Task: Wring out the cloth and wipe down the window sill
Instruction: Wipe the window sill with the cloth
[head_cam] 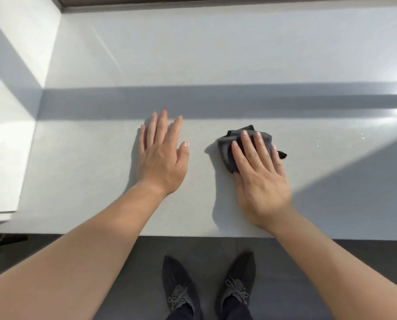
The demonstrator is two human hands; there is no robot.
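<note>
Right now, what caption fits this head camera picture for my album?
Right hand presses a grey cloth flat on the white window sill; left hand rests flat beside it.

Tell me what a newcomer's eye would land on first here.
The dark grey cloth stands out on the pale window sill, right of centre, pressed flat under the right hand. The left hand lies flat on the sill beside it, apart from the cloth. A broad shadow band crosses the sill just beyond both hands.

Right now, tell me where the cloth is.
In the head view, the cloth lies right of centre on the window sill, under the flat right hand.
</note>
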